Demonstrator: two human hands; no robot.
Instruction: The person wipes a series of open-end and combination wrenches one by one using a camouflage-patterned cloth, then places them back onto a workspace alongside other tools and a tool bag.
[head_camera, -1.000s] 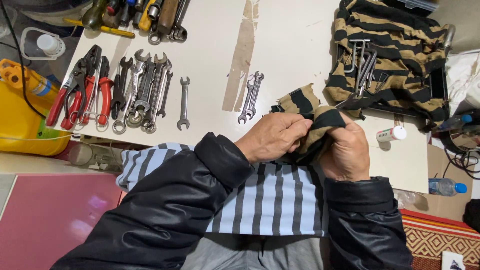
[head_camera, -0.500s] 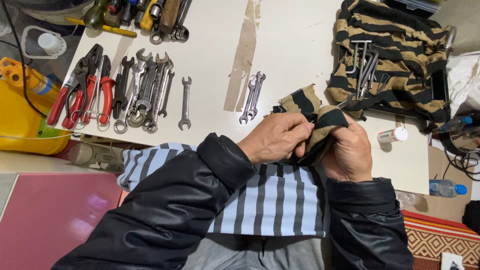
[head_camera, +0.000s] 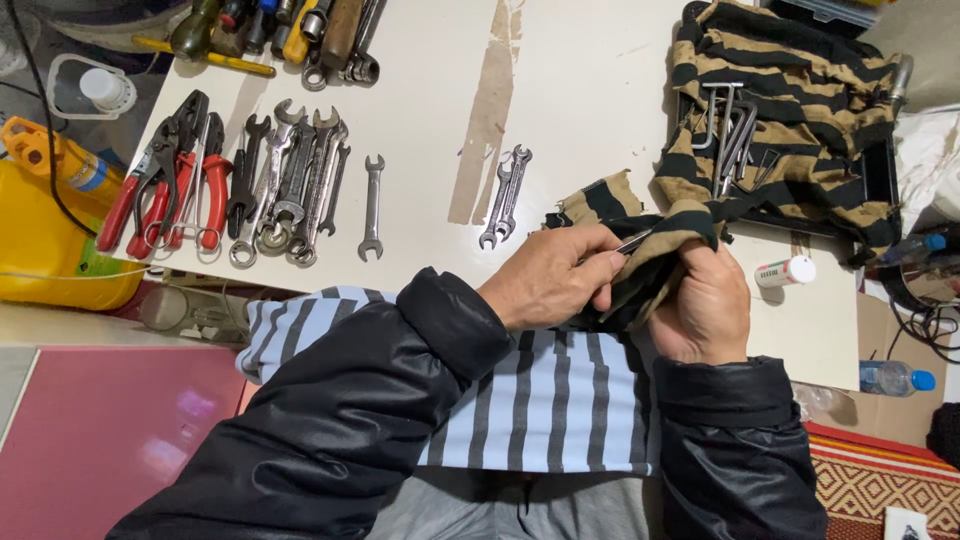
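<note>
While the left hand (head_camera: 553, 280) pinches one end of a thin metal tool (head_camera: 634, 241), the right hand (head_camera: 702, 305) grips a tan-and-black striped cloth (head_camera: 655, 262) wrapped over its other end, at the near edge of the white table (head_camera: 570, 100). Two small steel spanners (head_camera: 503, 196) lie just beyond. Farther left: a row of larger wrenches (head_camera: 290, 185), then red-handled pliers (head_camera: 165, 180). A white capped tube (head_camera: 785, 271) lies right.

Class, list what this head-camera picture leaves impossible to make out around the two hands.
- Thin shiny metal tool: head view, only a sliver shows; the tan-and-black striped rag and the left hand cover the rest, so its kind is unclear.
- Right hand: fingertips buried in the rag.
- Screwdriver handles: cut off by the top edge.
</note>
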